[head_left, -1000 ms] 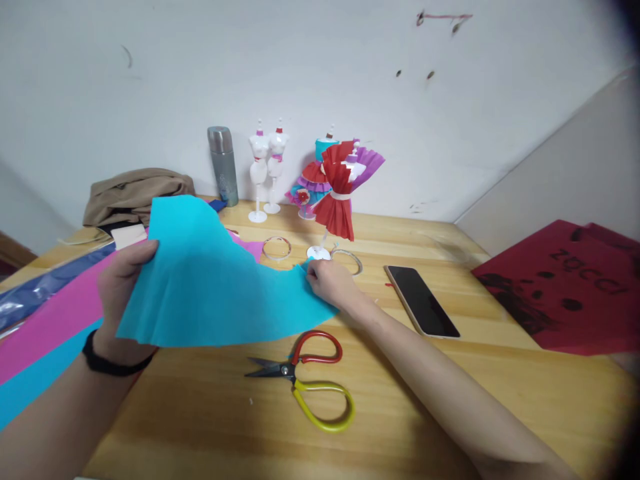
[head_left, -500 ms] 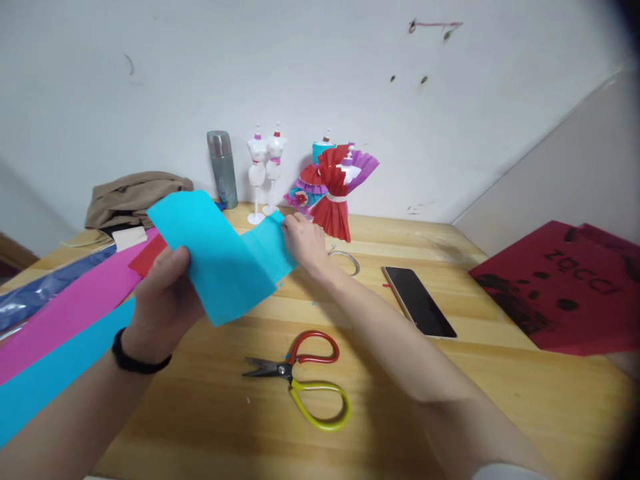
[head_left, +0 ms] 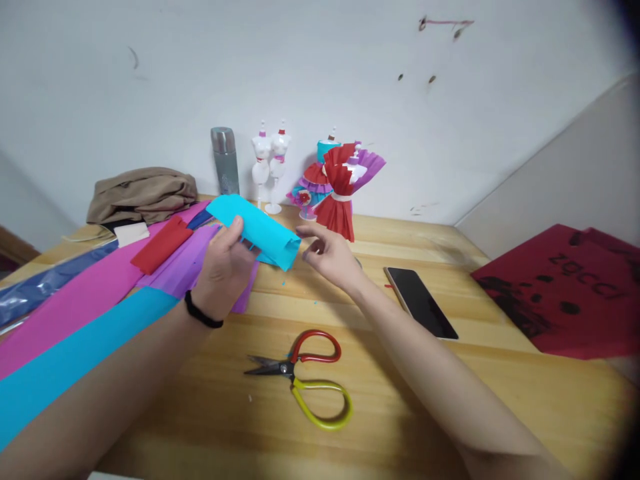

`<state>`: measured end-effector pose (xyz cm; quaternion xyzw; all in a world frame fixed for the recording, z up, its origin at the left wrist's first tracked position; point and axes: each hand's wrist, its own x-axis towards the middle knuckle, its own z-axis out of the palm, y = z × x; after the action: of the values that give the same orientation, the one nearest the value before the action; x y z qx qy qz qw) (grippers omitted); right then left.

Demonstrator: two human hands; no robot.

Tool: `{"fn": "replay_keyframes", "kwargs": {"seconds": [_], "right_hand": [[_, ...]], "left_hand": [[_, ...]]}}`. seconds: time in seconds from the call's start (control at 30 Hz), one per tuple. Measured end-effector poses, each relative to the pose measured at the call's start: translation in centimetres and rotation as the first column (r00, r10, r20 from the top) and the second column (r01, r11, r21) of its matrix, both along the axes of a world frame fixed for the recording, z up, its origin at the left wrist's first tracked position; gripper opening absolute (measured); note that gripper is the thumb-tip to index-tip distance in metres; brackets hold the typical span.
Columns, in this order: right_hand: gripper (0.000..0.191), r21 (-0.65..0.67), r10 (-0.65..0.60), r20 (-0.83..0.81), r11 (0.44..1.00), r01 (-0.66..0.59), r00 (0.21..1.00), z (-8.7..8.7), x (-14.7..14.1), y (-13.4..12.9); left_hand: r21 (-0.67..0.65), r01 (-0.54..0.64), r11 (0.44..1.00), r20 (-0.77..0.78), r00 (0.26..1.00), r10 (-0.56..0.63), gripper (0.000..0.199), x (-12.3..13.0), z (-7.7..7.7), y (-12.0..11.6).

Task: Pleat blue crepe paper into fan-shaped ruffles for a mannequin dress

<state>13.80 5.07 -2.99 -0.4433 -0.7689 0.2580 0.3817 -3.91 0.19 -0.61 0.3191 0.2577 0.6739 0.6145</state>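
My left hand point(head_left: 227, 270) grips a piece of bright blue crepe paper point(head_left: 260, 230), thumb on top and the fingers hidden beneath it. The paper is folded over and its right end curls. Just off that end is my right hand point(head_left: 327, 257), fingers bent and apart, with nothing visible between them. Below the hands lie scissors point(head_left: 285, 369) with one red and one yellow handle, blades slightly apart. Beside my left hand are a red paper piece point(head_left: 163, 245), purple paper point(head_left: 185, 263) and a long blue paper strip point(head_left: 100, 340).
Along the wall stand a grey thermos point(head_left: 225, 160), two white mini dress forms point(head_left: 261, 160) and others dressed in paper, one in a red dress point(head_left: 340, 200). A phone point(head_left: 421, 302) and a red paper bag point(head_left: 560, 293) are on the right. Brown cloth point(head_left: 143, 193) lies back left.
The blue paper, stretched between both hands before, is now folded smaller in my left hand, which moved right. My right hand has let go of its end and shifted slightly right.
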Motion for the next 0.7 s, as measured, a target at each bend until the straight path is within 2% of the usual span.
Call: {"fn": "replay_keyframes", "kwargs": {"seconds": [0.07, 0.1, 0.17, 0.23, 0.37, 0.43, 0.53, 0.63, 0.7], "right_hand": [[0.061, -0.063, 0.036, -0.034, 0.997, -0.038, 0.999, -0.5, 0.2, -0.9], [0.067, -0.071, 0.006, -0.044, 0.997, -0.009, 0.999, -0.8, 0.2, -1.2], [0.069, -0.070, -0.082, -0.090, 0.995, 0.076, 0.993, -1.4, -0.1, -1.5], [0.064, -0.122, -0.129, -0.183, 0.987, 0.108, 0.975, -1.7, -0.5, -1.5], [0.056, -0.340, -0.111, -0.423, 0.939, -0.044, 0.899, -1.6, -0.9, -1.2], [0.050, -0.382, -0.098, -0.541, 0.914, -0.139, 0.835, -1.6, -1.1, -0.8], [0.039, -0.378, -0.088, -0.660, 0.898, -0.228, 0.746, -1.5, -1.2, 0.0], [0.030, -0.300, -0.054, -0.719, 0.924, -0.239, 0.693, -1.3, -1.0, 0.7], [0.026, -0.224, 0.005, -0.729, 0.943, -0.245, 0.685, -1.3, -0.5, 1.0]], "left_hand": [[0.059, -0.057, 0.997, 0.034, 0.998, 0.055, 0.017, 0.5, -0.1, 0.7], [0.074, -0.071, 0.995, 0.055, 0.996, 0.067, 0.017, 0.8, -0.1, 1.0], [0.068, -0.057, 0.996, 0.079, 0.996, 0.051, 0.016, 1.4, -0.2, 1.2], [0.057, -0.046, 0.997, 0.088, 0.995, 0.041, 0.015, 1.8, -0.3, 1.0], [0.043, -0.050, 0.998, 0.051, 0.998, 0.048, 0.015, 2.5, -0.3, 0.0], [0.040, -0.051, 0.998, 0.021, 0.999, 0.050, 0.017, 2.7, -0.3, -0.7], [0.047, -0.038, 0.998, -0.009, 0.999, 0.038, 0.019, 2.8, -0.6, -1.5], [0.045, -0.015, 0.999, 0.008, 1.000, 0.015, 0.021, 2.4, -0.9, -2.2], [0.021, 0.028, 0.999, 0.031, 0.999, -0.029, 0.027, 1.7, -1.2, -3.0]]}}
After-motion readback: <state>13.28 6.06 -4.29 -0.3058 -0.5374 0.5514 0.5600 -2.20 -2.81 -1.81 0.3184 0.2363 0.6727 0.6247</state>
